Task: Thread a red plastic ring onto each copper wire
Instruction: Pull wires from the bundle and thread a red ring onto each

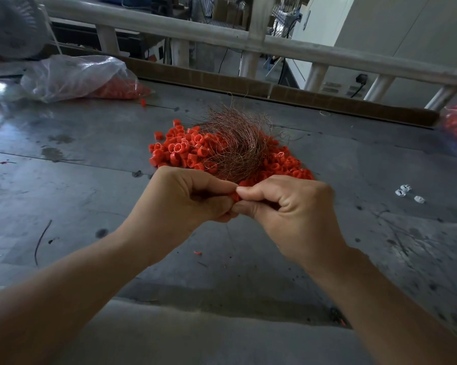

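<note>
Ring (234, 198), red plastic, pinched where curled fingers (251, 192) of left hand (188, 198) and right hand (288, 206) meet, both equally near; copper wire bundle (238, 143) fans away just beyond, over ring pile (174, 151) on surface (77, 180); held strand indiscernible.

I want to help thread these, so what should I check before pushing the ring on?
1. The red ring is pinched where the fingertips of the left hand and right hand meet: ok.
2. A wire end is lined up with the ring's hole: cannot tell, the fingers hide it.
3. One wire is separated from the copper wire bundle: cannot tell.
4. The bundle lies close behind the hands: ok.
5. The pile of red rings on the table has plenty: ok.
</note>
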### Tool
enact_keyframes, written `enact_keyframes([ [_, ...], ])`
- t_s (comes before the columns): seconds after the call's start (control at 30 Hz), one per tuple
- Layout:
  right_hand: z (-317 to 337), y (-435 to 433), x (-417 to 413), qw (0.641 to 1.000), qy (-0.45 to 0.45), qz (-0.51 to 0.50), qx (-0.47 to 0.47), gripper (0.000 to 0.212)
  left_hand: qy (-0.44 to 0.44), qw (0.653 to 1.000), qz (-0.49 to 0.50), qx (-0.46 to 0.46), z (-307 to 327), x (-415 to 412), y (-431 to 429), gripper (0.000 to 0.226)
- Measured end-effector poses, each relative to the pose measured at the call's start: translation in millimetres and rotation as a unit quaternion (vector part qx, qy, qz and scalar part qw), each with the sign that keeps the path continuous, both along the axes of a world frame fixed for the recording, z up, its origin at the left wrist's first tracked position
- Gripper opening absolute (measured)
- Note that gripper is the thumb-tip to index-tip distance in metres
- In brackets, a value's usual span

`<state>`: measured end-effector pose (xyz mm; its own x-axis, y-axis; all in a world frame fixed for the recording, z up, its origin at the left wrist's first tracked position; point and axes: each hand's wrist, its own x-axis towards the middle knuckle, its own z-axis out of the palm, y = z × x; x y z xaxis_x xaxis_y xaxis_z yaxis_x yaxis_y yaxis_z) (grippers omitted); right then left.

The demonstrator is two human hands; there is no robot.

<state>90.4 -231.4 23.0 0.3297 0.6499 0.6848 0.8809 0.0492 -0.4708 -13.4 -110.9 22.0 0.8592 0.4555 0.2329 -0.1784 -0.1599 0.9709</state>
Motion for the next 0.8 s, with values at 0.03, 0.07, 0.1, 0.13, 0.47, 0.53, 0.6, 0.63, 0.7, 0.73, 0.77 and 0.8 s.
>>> enact_keyframes([
  [0.03, 1, 0, 0, 1.000, -0.018, -0.002, -0.001, 0.018, 0.002, 1.000, 0.002, 0.010, 0, -1, 0, 0.022],
  [0.07, 0, 0, 0, 1.000, -0.024, -0.001, -0.001, 0.018, 0.005, 1.000, 0.001, 0.009, 0, -1, 0, 0.022],
  [0.1, 1, 1, 1, 1.000, -0.016, 0.004, -0.002, 0.018, 0.009, 1.000, -0.004, -0.005, -1, -1, 1, 0.022],
  [0.13, 1, 1, 2, 1.000, 0.000, 0.010, -0.004, 0.018, 0.013, 0.999, -0.015, -0.035, 0, -1, 2, 0.022],
  [0.47, 6, -1, 8, 0.981, 0.168, 0.096, -0.027, 0.020, 0.040, 0.981, -0.121, -0.144, 5, -1, 8, 0.030],
  [0.53, 8, -1, 9, 0.967, 0.214, 0.127, -0.058, 0.027, 0.045, 0.976, -0.154, -0.149, 6, -3, 11, 0.032],
  [0.6, 10, -2, 9, 0.965, 0.191, 0.141, -0.109, 0.034, 0.049, 0.971, -0.172, -0.159, 6, -4, 13, 0.036],
  [0.63, 11, -2, 8, 0.969, 0.161, 0.141, -0.125, 0.032, 0.050, 0.969, -0.175, -0.166, 6, -4, 14, 0.037],
  [0.7, 12, -1, 6, 0.975, 0.119, 0.129, -0.134, 0.026, 0.045, 0.967, -0.176, -0.177, 5, -5, 14, 0.037],
  [0.73, 12, -1, 5, 0.978, 0.111, 0.118, -0.133, 0.025, 0.038, 0.969, -0.177, -0.170, 5, -5, 12, 0.039],
  [0.77, 12, -1, 4, 0.980, 0.105, 0.107, -0.134, 0.023, 0.029, 0.971, -0.180, -0.157, 5, -5, 10, 0.044],
  [0.8, 12, -1, 3, 0.981, 0.097, 0.096, -0.138, 0.020, 0.022, 0.974, -0.180, -0.137, 5, -5, 8, 0.052],
])
